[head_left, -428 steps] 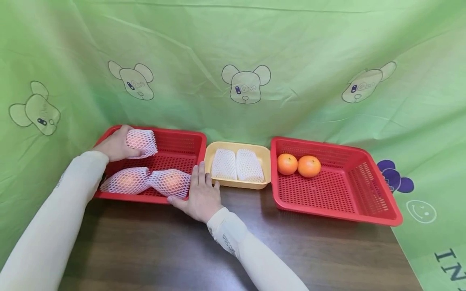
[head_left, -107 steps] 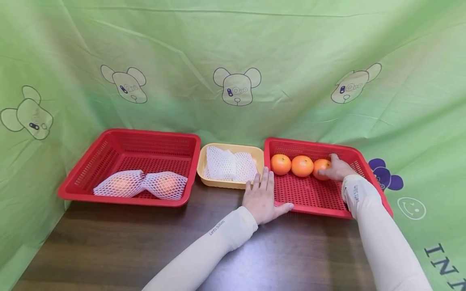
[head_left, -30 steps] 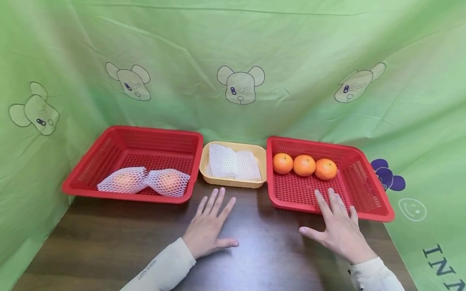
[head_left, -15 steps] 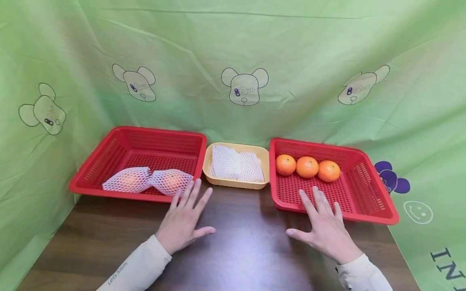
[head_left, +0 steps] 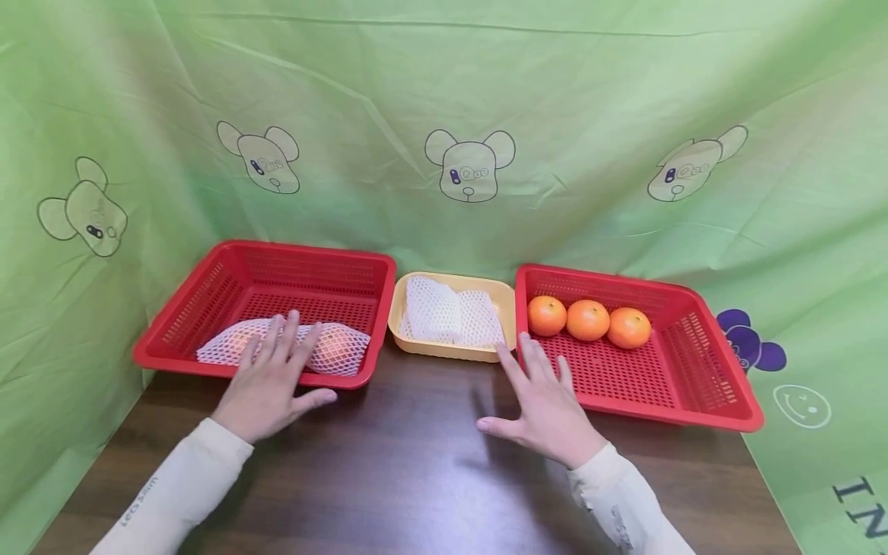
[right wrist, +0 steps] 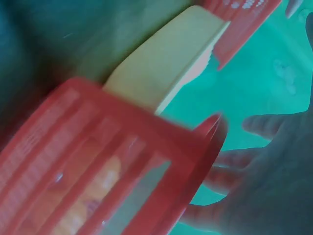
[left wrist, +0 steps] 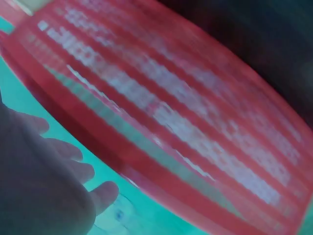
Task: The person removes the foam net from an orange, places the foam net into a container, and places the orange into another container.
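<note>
The work surface before you is a brown wood-grain table [head_left: 388, 478]; directly on it, in a row, stand the left red basket [head_left: 312, 271]; the yellow tray [head_left: 444, 351], in the middle; the right red basket [head_left: 666, 414].

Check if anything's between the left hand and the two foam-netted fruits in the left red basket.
Only the near rim of the left red basket, and the left hand appears to be above it. Nothing visible covers the foam-netted fruits except the hand itself in the head view; from above, the way looks open.
</note>
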### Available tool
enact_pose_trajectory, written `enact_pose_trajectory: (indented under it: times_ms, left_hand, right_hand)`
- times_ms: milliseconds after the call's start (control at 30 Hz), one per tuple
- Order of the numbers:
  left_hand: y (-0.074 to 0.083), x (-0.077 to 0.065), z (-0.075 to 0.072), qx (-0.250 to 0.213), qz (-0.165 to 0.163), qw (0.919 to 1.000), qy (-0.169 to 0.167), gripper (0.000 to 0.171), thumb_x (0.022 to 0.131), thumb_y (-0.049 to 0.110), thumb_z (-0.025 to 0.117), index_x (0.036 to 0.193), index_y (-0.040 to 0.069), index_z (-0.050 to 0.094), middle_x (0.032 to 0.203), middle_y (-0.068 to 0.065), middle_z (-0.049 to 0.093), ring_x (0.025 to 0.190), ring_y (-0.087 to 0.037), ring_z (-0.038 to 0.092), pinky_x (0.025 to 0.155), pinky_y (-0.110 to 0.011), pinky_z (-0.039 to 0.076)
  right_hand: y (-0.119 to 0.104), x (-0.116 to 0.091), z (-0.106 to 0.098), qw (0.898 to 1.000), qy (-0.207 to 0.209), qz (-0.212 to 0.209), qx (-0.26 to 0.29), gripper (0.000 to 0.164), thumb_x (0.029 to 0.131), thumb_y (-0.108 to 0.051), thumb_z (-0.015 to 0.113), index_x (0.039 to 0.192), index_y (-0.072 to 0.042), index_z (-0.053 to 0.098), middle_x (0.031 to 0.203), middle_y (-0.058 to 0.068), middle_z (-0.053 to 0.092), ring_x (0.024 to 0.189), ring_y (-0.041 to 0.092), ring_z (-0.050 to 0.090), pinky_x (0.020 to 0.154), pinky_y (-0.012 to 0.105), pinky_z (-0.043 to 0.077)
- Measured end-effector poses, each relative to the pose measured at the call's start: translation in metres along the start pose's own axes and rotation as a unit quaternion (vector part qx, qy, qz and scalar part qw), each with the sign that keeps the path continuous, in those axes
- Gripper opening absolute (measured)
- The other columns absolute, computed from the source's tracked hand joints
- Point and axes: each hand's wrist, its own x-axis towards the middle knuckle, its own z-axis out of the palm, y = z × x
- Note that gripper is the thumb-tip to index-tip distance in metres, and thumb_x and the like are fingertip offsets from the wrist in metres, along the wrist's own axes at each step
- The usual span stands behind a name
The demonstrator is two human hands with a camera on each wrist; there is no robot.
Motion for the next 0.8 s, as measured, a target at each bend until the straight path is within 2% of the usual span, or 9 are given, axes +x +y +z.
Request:
enact_pose_trajectory:
  times_ms: [100, 200, 333, 467, 600, 733, 800]
  left_hand:
    - [-0.019, 0.001, -0.010, -0.005, -0.015, 0.9998, 0.007, 0.105, 0.087, 0.063, 0.067, 0.162, 0.010, 0.017, 0.164, -0.028, 0.008, 0.150, -0.046, 0.001, 0.113, -0.069, 0.009]
    - [-0.038, 0.003, -0.020, -0.008, -0.028, 0.9996, -0.001, 0.106, 0.088, 0.062, 0.067, 0.162, 0.008, 0.014, 0.164, -0.030, 0.004, 0.150, -0.047, -0.002, 0.112, -0.070, 0.009]
    - [-0.061, 0.011, -0.031, -0.015, -0.052, 0.9979, -0.035, 0.107, 0.090, 0.064, 0.063, 0.162, 0.006, 0.011, 0.163, -0.030, -0.001, 0.149, -0.049, -0.003, 0.109, -0.073, 0.010]
    - [-0.082, 0.019, -0.039, -0.020, -0.075, 0.9932, -0.086, 0.105, 0.091, 0.062, 0.062, 0.162, 0.005, 0.008, 0.162, -0.033, -0.002, 0.147, -0.053, 0.000, 0.105, -0.077, 0.013]
    - [-0.097, 0.028, -0.042, -0.025, -0.096, 0.9852, -0.140, 0.099, 0.092, 0.050, 0.067, 0.160, 0.000, 0.014, 0.159, -0.039, 0.007, 0.143, -0.058, 0.010, 0.101, -0.080, 0.018]
    - [-0.103, 0.035, -0.042, -0.027, -0.118, 0.9750, -0.186, 0.092, 0.091, 0.044, 0.069, 0.154, -0.008, 0.027, 0.151, -0.042, 0.026, 0.137, -0.060, 0.025, 0.098, -0.080, 0.025]
    - [-0.104, 0.039, -0.041, -0.032, -0.116, 0.9714, -0.204, 0.088, 0.091, 0.041, 0.070, 0.151, -0.011, 0.032, 0.146, -0.042, 0.036, 0.134, -0.060, 0.032, 0.099, -0.076, 0.030]
  right_hand:
    - [-0.016, 0.016, 0.004, 1.000, 0.001, -0.023, -0.007, 0.112, 0.075, -0.071, 0.074, 0.160, -0.011, 0.031, 0.163, 0.028, 0.016, 0.148, 0.046, 0.020, 0.110, 0.074, 0.012]
    - [-0.034, 0.032, 0.009, 0.999, -0.003, -0.048, -0.013, 0.112, 0.076, -0.074, 0.071, 0.160, -0.012, 0.031, 0.163, 0.028, 0.017, 0.148, 0.045, 0.022, 0.111, 0.072, 0.013]
    - [-0.060, 0.055, 0.021, 0.998, -0.022, -0.066, -0.010, 0.112, 0.076, -0.077, 0.069, 0.161, -0.015, 0.028, 0.164, 0.026, 0.016, 0.149, 0.043, 0.020, 0.112, 0.071, 0.013]
    - [-0.088, 0.076, 0.035, 0.996, -0.043, -0.073, -0.001, 0.113, 0.077, -0.080, 0.064, 0.162, -0.016, 0.024, 0.165, 0.023, 0.014, 0.149, 0.041, 0.019, 0.114, 0.067, 0.013]
    - [-0.113, 0.092, 0.047, 0.996, -0.057, -0.063, 0.003, 0.115, 0.077, -0.084, 0.059, 0.163, -0.016, 0.022, 0.166, 0.020, 0.013, 0.150, 0.038, 0.019, 0.116, 0.063, 0.014]
    - [-0.133, 0.103, 0.058, 0.997, -0.064, -0.045, -0.010, 0.117, 0.077, -0.086, 0.055, 0.162, -0.014, 0.023, 0.166, 0.018, 0.015, 0.150, 0.039, 0.020, 0.116, 0.062, 0.017]
    - [-0.141, 0.106, 0.064, 0.997, -0.066, -0.034, -0.026, 0.116, 0.078, -0.087, 0.052, 0.162, -0.011, 0.023, 0.166, 0.017, 0.015, 0.149, 0.039, 0.022, 0.115, 0.062, 0.018]
